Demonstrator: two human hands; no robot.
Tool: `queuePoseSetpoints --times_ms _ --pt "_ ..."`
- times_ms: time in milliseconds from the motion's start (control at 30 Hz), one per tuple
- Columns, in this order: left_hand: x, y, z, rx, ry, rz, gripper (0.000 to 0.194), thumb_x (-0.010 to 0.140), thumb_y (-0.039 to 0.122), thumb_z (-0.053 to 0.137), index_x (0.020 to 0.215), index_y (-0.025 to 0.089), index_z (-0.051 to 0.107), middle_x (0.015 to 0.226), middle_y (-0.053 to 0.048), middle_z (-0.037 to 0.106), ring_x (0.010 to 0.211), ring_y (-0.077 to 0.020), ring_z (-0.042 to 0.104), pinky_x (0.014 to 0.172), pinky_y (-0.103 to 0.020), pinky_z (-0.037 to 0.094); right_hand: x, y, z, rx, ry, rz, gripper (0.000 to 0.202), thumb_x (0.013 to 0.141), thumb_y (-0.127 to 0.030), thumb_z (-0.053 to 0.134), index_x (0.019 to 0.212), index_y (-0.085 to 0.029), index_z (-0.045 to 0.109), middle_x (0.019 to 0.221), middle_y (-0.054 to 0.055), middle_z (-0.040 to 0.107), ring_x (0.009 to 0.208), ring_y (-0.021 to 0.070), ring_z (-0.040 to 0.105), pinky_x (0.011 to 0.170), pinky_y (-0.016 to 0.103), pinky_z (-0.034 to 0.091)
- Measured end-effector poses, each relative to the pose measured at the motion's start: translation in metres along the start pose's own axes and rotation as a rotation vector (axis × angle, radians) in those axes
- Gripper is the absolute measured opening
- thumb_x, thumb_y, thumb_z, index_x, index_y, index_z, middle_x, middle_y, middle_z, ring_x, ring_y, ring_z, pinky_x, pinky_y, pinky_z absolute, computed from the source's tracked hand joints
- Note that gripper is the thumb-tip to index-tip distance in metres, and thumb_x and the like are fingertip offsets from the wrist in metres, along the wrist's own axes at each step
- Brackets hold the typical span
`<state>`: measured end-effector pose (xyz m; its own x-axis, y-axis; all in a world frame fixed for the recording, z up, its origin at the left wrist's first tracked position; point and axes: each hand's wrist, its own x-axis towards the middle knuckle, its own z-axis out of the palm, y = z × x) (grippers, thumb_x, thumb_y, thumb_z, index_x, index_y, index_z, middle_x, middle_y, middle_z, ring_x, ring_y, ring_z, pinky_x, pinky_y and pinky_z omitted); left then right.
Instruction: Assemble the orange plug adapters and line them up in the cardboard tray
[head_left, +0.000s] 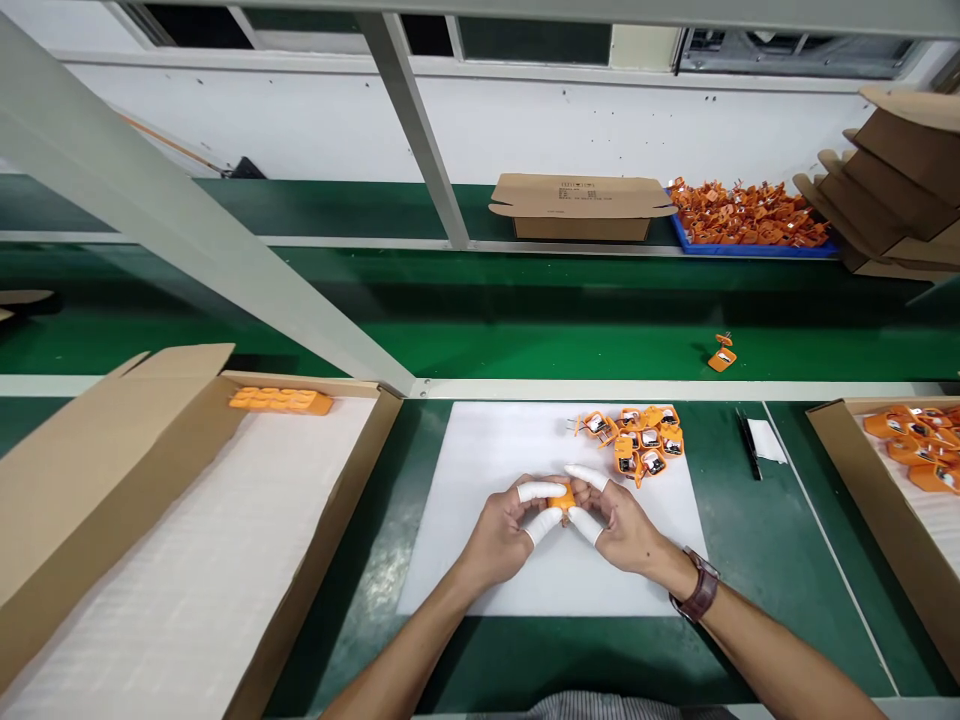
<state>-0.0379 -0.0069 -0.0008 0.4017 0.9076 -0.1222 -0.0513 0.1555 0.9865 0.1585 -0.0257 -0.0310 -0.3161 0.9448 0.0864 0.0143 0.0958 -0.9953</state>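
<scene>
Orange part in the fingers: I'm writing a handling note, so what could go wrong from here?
The orange part might slip, as the left hand and right hand hold it with covered fingertips. The orange pile, just beyond the right hand, could be knocked across the white sheet.

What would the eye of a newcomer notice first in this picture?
Probably the blue tray heaped with orange parts, on the shelf at upper right. Then the two hands, left and right, holding one orange piece over the white sheet.
</scene>
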Motion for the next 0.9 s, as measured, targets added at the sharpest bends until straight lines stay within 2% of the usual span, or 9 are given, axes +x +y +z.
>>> queuePoseSetpoints --times_ms 167,367,467,533,633,733,900 --pt "0.004 -0.002 0.002 0.048 0.003 0.034 0.026 0.082 0.032 0.078 0.105 0.021 0.075 0.125 -0.011 0.069 0.105 -0.0267 0.069 0.091 -0.038 0.059 0.002 0.002 -0.001 -0.017 0.011 0.034 0.051 0.095 -0.03 0.06 0.143 -0.022 0.045 0.099 0.004 0.06 0.09 0.0168 0.064 0.085 0.036 0.056" --pt "0.005 0.0 -0.009 0.074 0.072 -0.001 0.032 0.082 0.031 0.077 0.111 0.02 0.069 0.113 -0.01 0.073 0.1 -0.0243 0.07 0.092 -0.037 0.057 0.004 -0.004 -0.003 0.06 0.006 0.031 0.044 0.097 -0.036 0.06 0.138 -0.024 0.05 0.105 0.006 0.068 0.087 0.0161 0.066 0.086 0.036 0.056" --pt "0.006 -0.001 -0.015 0.144 0.095 -0.002 0.037 0.082 0.029 0.076 0.115 0.019 0.064 0.102 -0.008 0.074 0.092 -0.0219 0.071 0.086 -0.035 0.057 0.003 -0.005 -0.003 0.02 0.025 0.031 0.039 0.097 -0.035 0.058 0.134 -0.024 0.052 0.112 0.008 0.069 0.085 0.0155 0.066 0.085 0.035 0.056" --pt "0.007 -0.002 -0.017 0.225 0.107 0.025 0.031 0.083 0.028 0.075 0.11 0.02 0.063 0.099 -0.007 0.073 0.086 -0.0201 0.07 0.08 -0.033 0.057 0.002 -0.004 -0.003 -0.016 0.03 0.031 0.038 0.097 -0.035 0.057 0.133 -0.023 0.053 0.113 0.008 0.069 0.085 0.0157 0.065 0.084 0.035 0.056" --pt "0.008 -0.003 -0.018 0.351 0.134 0.094 0.016 0.086 0.025 0.07 0.098 0.021 0.061 0.104 -0.007 0.072 0.086 -0.0187 0.068 0.081 -0.032 0.055 0.001 -0.001 -0.003 -0.058 0.029 0.026 0.036 0.097 -0.032 0.056 0.132 -0.022 0.053 0.11 0.008 0.068 0.086 0.0163 0.065 0.082 0.034 0.055" --pt "0.009 -0.002 -0.022 0.513 0.184 0.145 0.006 0.092 0.026 0.062 0.096 0.022 0.062 0.112 -0.007 0.07 0.088 -0.018 0.066 0.085 -0.034 0.053 0.001 0.001 -0.003 -0.068 0.027 0.025 0.036 0.097 -0.03 0.056 0.132 -0.022 0.054 0.111 0.008 0.069 0.086 0.016 0.064 0.082 0.033 0.055" --pt "0.008 0.006 -0.027 0.654 0.133 0.196 0.015 0.098 0.029 0.053 0.105 0.024 0.065 0.113 -0.007 0.067 0.098 -0.0203 0.065 0.086 -0.034 0.053 0.002 -0.002 -0.003 -0.083 0.021 0.021 0.036 0.097 -0.029 0.056 0.132 -0.022 0.054 0.111 0.008 0.069 0.087 0.0159 0.063 0.084 0.033 0.055"
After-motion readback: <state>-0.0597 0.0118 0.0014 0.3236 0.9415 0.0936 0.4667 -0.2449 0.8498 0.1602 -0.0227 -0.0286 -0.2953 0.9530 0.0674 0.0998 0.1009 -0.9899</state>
